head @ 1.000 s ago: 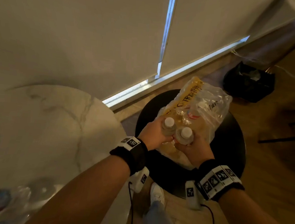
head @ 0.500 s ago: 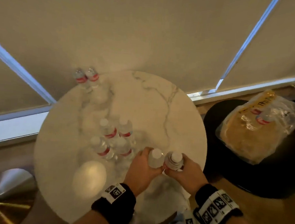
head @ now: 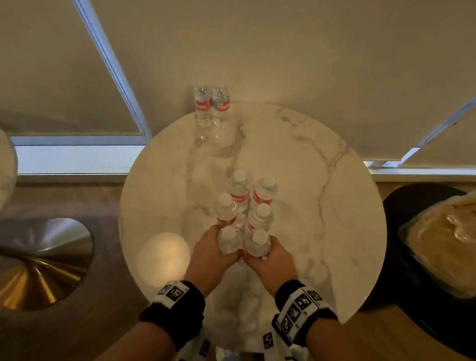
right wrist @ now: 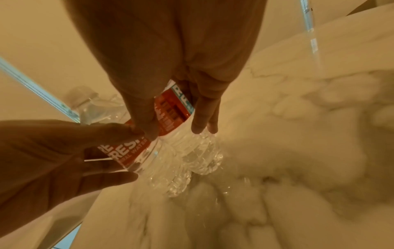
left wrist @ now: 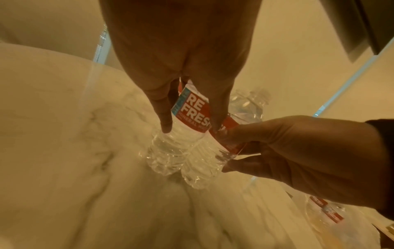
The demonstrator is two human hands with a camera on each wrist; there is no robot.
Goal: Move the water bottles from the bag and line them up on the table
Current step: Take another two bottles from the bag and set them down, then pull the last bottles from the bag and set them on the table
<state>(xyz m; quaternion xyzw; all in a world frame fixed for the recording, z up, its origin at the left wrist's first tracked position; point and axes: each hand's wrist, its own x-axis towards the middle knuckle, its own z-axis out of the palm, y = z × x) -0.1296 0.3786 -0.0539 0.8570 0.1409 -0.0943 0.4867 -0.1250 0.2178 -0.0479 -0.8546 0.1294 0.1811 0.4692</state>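
Head view, left to right: brass pedestal base [head: 33, 264] on the floor, then round marble table [head: 340, 245] with bare stone at its left rim and a broad free stretch toward its right rim, then black stool [head: 393, 221] carrying the plastic bag [head: 453, 248]. Left hand [head: 211, 252] curled round left bottle [head: 228, 241], right hand [head: 270, 261] curled round right bottle [head: 257, 244], both upright, touching, just behind four standing bottles [head: 243, 200]. Two far bottles [head: 211, 107] at the back edge.
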